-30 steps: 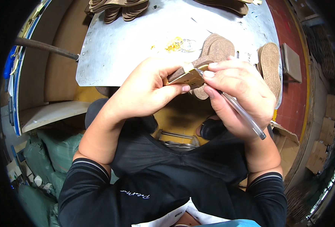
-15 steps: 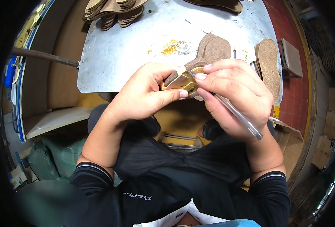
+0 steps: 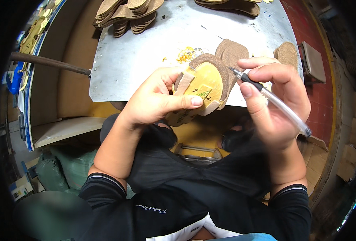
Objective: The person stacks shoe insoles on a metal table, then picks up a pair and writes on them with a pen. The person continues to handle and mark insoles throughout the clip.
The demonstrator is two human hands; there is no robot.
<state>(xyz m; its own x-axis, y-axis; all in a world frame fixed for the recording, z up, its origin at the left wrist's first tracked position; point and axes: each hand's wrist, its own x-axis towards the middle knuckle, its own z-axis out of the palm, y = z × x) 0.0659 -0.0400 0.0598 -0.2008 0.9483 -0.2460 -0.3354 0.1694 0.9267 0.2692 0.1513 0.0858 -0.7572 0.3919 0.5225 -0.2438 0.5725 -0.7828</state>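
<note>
My left hand is closed on a cork insole, its thumb pressed across a yellow template that lies on the brown cork. Pale tabs stand at the template's sides, and dark and green markings show on its face. A pen with a black grip and a clear barrel sits between the thumb and fingers of my right hand. The pen's tip points up and left, just beside the insole's right edge and apart from it. More brown insoles lie on the table behind.
The pale metal table bears a pile of insoles at far left and another stack at the back. More insoles lie by its right edge. Yellow stringy scraps lie mid-table. At left stands a wooden shelf.
My right hand has drawn the pen back to the right, off the template. The left hand has turned the insole so its yellow face shows more fully.
</note>
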